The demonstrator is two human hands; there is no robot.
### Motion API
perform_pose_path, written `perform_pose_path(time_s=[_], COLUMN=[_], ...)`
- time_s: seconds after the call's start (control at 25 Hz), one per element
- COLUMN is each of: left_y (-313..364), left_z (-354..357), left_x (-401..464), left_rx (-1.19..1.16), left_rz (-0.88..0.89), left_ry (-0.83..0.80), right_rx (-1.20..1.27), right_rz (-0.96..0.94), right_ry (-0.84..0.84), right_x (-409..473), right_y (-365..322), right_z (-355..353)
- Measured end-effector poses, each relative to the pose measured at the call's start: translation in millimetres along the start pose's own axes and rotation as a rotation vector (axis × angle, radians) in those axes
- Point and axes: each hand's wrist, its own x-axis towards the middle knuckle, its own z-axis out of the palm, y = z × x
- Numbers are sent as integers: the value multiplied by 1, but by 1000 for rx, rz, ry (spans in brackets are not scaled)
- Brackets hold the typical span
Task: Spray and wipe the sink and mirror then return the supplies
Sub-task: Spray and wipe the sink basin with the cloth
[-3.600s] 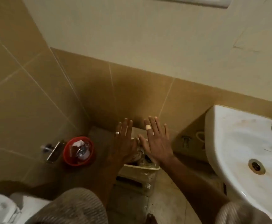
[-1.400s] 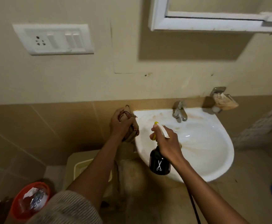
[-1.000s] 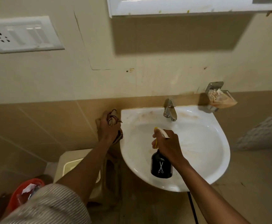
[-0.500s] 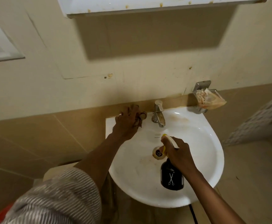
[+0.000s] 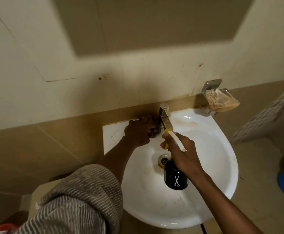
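While the sink was still stained, the entries below were logged.

Sink: the white basin (image 5: 210, 166) hung on the wall below the tile band; brown marks showed round the drain (image 5: 163, 161) and on the back ledge right of the tap (image 5: 165, 115).
Spray bottle: the black bottle (image 5: 175, 178), marked with a scissors logo, hung over the bowl beside the drain, its white-and-yellow head aimed toward the tap.
Right hand: the right hand (image 5: 183, 154) was clamped round the bottle's neck, a finger by the yellow trigger.
Cloth: a dark brownish rag (image 5: 154, 130) lay bunched on the back ledge just left of the tap base.
Left hand: the left hand (image 5: 140, 130) gripped the rag, fingers curled over it, pressing it against the ledge.
Surroundings: a soap holder (image 5: 219, 100) with a crumpled wrapper sat on the wall right of the tap; the mirror was out of view.
Step in hand: judged to be the sink stage, spraying and wiping about the tap.
Next move: likely a trigger squeeze toward the stained ledge and bowl, then rag strokes across the wet areas; mirror and return of supplies remained.
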Motion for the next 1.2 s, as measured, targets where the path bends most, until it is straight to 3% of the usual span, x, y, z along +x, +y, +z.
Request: perform_pose_path(time_s=[0.32,0.56,0.8,0.92,1.08,1.2], left_y=[-66,-84,-50,-12,49,93], left_z=[-13,-3,25,47,60,60], left_x=[-54,-104,-168,-214,-244,-257], left_rx=[59,-190,-479,-612,-579,-521], left_rz=[-89,-243,-426,-558,-676,-628], left_ry=[-187,-51,24,157,206,263], right_rx=[-10,30,57,81,114,123], right_rz=[-23,-89,-97,-100,-134,-142], right_ry=[-21,-55,-99,-95,-89,-96], right_x=[-3,-12,-25,-31,-34,-30], right_y=[-16,-24,-26,-32,-45,-55], right_z=[22,32,35,38,40,36])
